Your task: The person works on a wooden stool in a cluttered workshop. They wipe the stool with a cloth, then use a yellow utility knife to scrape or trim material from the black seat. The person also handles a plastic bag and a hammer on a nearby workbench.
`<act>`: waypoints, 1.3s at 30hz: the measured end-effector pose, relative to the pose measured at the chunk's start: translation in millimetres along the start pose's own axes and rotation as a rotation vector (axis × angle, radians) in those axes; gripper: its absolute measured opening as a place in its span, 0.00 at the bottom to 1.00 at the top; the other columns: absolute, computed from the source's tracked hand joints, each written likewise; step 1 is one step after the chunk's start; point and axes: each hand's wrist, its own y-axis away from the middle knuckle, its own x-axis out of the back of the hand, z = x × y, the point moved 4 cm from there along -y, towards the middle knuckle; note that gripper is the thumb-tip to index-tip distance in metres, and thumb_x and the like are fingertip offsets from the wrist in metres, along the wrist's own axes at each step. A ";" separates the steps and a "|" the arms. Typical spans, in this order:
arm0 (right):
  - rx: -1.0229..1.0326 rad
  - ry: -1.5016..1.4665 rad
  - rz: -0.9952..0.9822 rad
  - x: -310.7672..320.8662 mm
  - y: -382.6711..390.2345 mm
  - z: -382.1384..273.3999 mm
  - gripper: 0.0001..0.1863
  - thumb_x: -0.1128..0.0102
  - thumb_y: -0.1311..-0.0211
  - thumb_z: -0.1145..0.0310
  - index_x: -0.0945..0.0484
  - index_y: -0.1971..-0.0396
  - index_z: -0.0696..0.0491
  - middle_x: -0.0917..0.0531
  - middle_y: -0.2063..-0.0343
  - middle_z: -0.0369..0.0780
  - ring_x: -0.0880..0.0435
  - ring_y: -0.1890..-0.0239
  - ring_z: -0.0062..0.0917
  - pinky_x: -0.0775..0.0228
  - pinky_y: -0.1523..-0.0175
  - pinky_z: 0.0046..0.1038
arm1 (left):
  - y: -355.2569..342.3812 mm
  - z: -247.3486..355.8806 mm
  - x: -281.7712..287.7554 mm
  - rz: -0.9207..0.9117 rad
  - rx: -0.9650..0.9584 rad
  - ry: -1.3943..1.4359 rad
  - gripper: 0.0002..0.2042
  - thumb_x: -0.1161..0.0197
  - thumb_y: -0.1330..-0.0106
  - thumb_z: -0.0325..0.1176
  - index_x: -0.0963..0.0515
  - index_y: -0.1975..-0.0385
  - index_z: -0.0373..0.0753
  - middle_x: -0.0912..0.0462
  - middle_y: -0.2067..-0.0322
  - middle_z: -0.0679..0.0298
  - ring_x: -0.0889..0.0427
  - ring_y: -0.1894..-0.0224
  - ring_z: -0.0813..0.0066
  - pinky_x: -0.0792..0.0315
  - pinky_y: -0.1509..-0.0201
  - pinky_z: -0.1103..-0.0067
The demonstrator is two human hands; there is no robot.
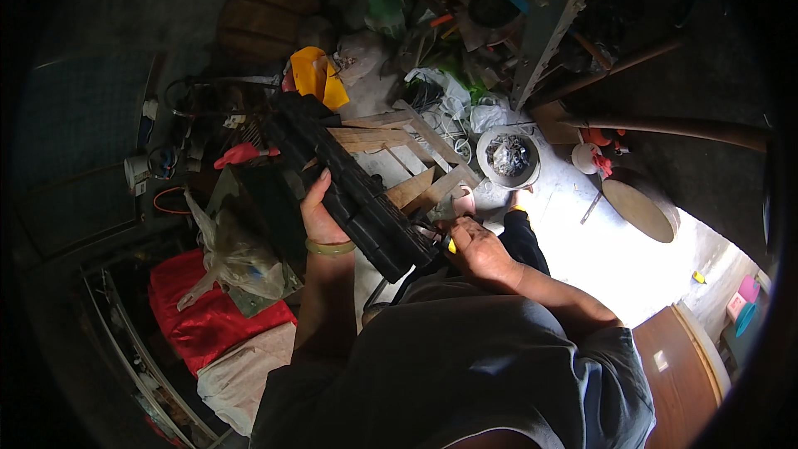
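Observation:
My left hand [322,209], with a bangle at the wrist, grips a long black moulded piece [353,199] with a ribbed, stepped surface. The piece slants from the upper left down to the front of my body. At its lower right end, my right hand [485,251] is closed around a tool with a yellow handle [452,245]. Metal shows between that handle and the black piece. The tool's exact kind is hidden by my fingers, and I cannot tell whether its tip touches the piece.
Wooden slats [407,145] lie on the floor beyond the black piece. A whitish bucket [509,158] of small metallic bits stands right of them. On the left are a plastic bag [241,254] and red cloth [179,308]. A brown wooden panel [677,366] is at lower right.

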 end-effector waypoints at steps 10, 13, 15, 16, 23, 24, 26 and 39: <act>-0.017 0.051 -0.069 -5.4 4.5 5.0 0.16 0.40 0.50 0.71 0.32 0.61 0.59 0.23 0.63 0.49 0.20 0.60 0.41 0.26 0.59 0.34 | -1.3 -1.3 1.9 0.020 0.009 0.002 0.14 0.45 0.37 0.34 0.25 0.53 0.39 0.20 0.58 0.60 0.21 0.55 0.63 0.28 0.47 0.66; -0.107 -0.034 -0.120 -3.0 4.8 4.1 0.16 0.39 0.47 0.66 0.33 0.63 0.59 0.22 0.68 0.51 0.19 0.66 0.42 0.25 0.62 0.36 | -0.7 -2.8 -3.2 0.017 0.014 -0.009 0.14 0.44 0.38 0.34 0.25 0.53 0.39 0.20 0.58 0.60 0.21 0.56 0.62 0.28 0.48 0.65; -0.170 -0.072 -0.199 1.5 2.9 1.7 0.17 0.39 0.46 0.64 0.33 0.63 0.59 0.22 0.73 0.51 0.19 0.69 0.43 0.26 0.64 0.37 | -1.2 -3.1 -3.1 0.008 0.026 -0.011 0.14 0.44 0.38 0.34 0.25 0.53 0.39 0.20 0.58 0.60 0.21 0.56 0.62 0.27 0.48 0.65; -0.202 -0.090 -0.239 2.4 2.7 1.7 0.18 0.39 0.45 0.63 0.33 0.63 0.59 0.22 0.75 0.52 0.20 0.70 0.44 0.26 0.65 0.37 | -1.8 -2.7 -0.7 0.000 0.038 -0.009 0.14 0.44 0.38 0.34 0.25 0.53 0.39 0.20 0.58 0.60 0.21 0.56 0.62 0.27 0.49 0.65; -0.244 -0.355 -0.305 -6.5 16.6 15.1 0.17 0.40 0.44 0.64 0.30 0.60 0.59 0.21 0.73 0.51 0.20 0.68 0.46 0.28 0.63 0.37 | -5.0 -5.4 0.7 0.031 0.075 -0.033 0.14 0.46 0.37 0.33 0.26 0.52 0.37 0.20 0.57 0.59 0.21 0.56 0.62 0.27 0.49 0.65; -0.244 -0.373 -0.333 -5.4 17.2 16.0 0.16 0.41 0.43 0.65 0.30 0.60 0.59 0.21 0.72 0.51 0.20 0.67 0.46 0.28 0.63 0.37 | -4.4 -6.6 2.1 0.020 0.090 -0.045 0.15 0.47 0.37 0.33 0.27 0.52 0.37 0.21 0.57 0.58 0.21 0.56 0.62 0.27 0.49 0.65; -0.306 -0.357 -0.415 -8.6 24.4 21.2 0.14 0.44 0.43 0.69 0.29 0.59 0.58 0.21 0.68 0.51 0.20 0.63 0.45 0.28 0.60 0.36 | -2.5 -8.2 5.2 -0.002 0.119 -0.071 0.15 0.48 0.36 0.33 0.27 0.51 0.37 0.21 0.57 0.58 0.21 0.56 0.62 0.27 0.49 0.66; -0.015 0.039 -0.709 22.0 21.3 13.2 0.15 0.46 0.45 0.70 0.28 0.58 0.58 0.22 0.61 0.47 0.20 0.56 0.40 0.26 0.53 0.34 | 18.2 -44.1 5.5 -0.230 0.338 -0.193 0.22 0.50 0.39 0.31 0.36 0.44 0.32 0.25 0.53 0.50 0.25 0.48 0.56 0.28 0.46 0.65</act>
